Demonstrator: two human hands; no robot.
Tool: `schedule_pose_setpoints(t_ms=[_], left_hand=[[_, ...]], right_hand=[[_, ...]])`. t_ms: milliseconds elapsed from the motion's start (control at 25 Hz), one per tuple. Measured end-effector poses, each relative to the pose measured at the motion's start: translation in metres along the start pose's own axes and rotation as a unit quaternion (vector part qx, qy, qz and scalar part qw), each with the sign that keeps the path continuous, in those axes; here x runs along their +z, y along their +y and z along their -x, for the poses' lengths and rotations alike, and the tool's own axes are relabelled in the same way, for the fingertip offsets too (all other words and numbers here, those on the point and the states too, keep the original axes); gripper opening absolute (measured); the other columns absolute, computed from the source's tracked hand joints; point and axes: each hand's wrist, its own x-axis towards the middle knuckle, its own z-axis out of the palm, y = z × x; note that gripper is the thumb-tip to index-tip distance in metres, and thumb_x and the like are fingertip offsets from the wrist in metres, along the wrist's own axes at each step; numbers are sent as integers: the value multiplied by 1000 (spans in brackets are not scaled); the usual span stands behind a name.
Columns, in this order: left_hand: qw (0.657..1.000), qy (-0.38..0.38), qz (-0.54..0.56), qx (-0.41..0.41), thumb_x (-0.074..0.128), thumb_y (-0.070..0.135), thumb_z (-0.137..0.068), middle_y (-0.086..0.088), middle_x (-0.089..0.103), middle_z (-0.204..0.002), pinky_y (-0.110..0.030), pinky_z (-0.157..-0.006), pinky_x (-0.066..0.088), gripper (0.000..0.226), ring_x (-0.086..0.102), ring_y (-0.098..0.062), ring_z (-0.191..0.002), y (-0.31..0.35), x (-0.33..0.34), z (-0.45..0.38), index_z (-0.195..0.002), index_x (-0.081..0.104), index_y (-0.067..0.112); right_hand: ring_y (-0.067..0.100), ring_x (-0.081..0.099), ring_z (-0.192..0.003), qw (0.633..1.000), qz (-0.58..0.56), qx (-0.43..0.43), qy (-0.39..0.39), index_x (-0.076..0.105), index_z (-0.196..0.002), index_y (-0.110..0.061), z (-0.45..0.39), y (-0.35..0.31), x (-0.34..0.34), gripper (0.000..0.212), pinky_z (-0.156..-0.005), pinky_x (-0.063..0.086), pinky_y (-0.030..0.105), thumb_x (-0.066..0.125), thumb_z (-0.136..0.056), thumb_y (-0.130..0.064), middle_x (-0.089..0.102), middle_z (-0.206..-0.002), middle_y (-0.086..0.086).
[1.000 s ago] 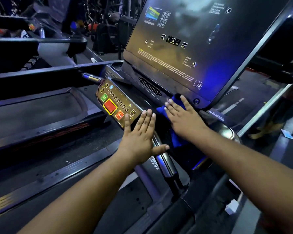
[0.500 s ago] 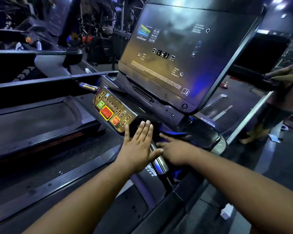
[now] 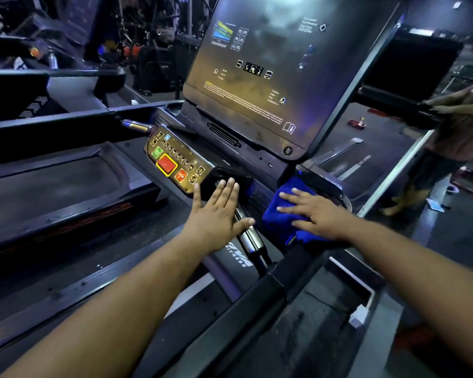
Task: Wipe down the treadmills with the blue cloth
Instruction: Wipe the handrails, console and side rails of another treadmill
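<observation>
Dim gym, treadmill (image 3: pixel 257 165) console under tilted screen (image 3: pixel 271 64). Blue cloth (image 3: pixel 281 216) on console's right ledge, right hand (image 3: pixel 316 215) pressed flat on it. Left hand (image 3: pixel 216 211) open, fingers spread, beside button panel (image 3: pixel 172 162).

Dim gym light with blue-violet tints; a pale overhead glow and warm yellow sheen glare on the tilted glossy black console screen (image 3: pixel 260 75); lit red and green buttons (image 3: pixel 166 163); wide-angle bending at edges, background murky and soft
</observation>
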Motion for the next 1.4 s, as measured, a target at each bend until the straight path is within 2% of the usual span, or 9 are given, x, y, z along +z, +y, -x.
schedule_pose_setpoints(t_ms=[120,240,360,520,680,880,1160,1280,1400], left_hand=[[1000,-3,5,4,2,76,-88,3,-24,-163,-62,-113,-22,91,-23,-13,-149,2,2,-1,-155,-16,17],[1000,-9,4,12,3,73,-90,1,-22,-163,-61,-113,-21,89,-21,-13,-150,4,0,6,-155,-14,16],[999,-20,12,45,11,69,-95,2,-22,-163,-63,-115,-17,84,-21,-13,-150,10,0,25,-156,-14,17],[997,-51,13,63,21,67,-97,3,-21,-164,-66,-114,-15,84,-16,-13,-151,12,3,45,-156,-13,17],[991,-77,92,61,30,54,-101,3,-13,-166,-62,-114,-15,76,-10,-11,-152,10,2,68,-158,-7,18],[976,-130,162,64,34,45,-102,4,-13,-166,-59,-118,-13,74,-10,-9,-152,8,-7,115,-158,-5,18],[971,-160,169,61,34,63,-97,4,-13,-166,-55,-120,-11,86,-10,-9,-152,17,-21,174,-158,-6,18],[976,-138,160,60,31,59,-99,5,-13,-166,-55,-121,-9,80,-9,-9,-152,15,-21,189,-158,-5,18],[974,-120,181,56,30,53,-101,6,-11,-166,-55,-121,-8,75,-9,-7,-152,17,-19,189,-158,-5,20]], right_hand=[[15,35,-144,976,-87,142,142,64,-128,-37,38,-46,30,60,-110,34,49,31,-84,-62,48,-148,-12],[6,47,-132,965,-143,121,184,62,-127,-39,64,-95,45,53,-109,31,48,32,-87,-58,61,-133,-20],[11,48,-133,974,-121,87,171,57,-135,-35,63,-75,44,55,-108,34,51,39,-88,-55,56,-141,-11],[17,27,-148,923,-119,313,187,55,-138,-33,54,-89,45,75,-119,14,56,29,-77,-67,34,-159,-3],[16,33,-144,936,-126,248,214,58,-134,-29,75,-190,57,69,-118,17,53,28,-82,-63,49,-148,-9],[25,57,-123,938,-120,268,185,63,-128,-24,43,-162,32,60,-100,40,44,31,-85,-52,64,-130,2],[25,12,-152,963,-56,261,33,13,-157,-27,3,-183,22,78,-120,12,57,45,-94,-60,5,-166,-3],[22,9,-152,934,-87,318,138,28,-152,-40,57,-213,45,66,-116,8,63,41,-91,-61,13,-165,-8],[27,17,-150,892,-202,267,304,47,-145,-32,89,-245,78,65,-119,17,55,36,-87,-60,33,-159,2]])
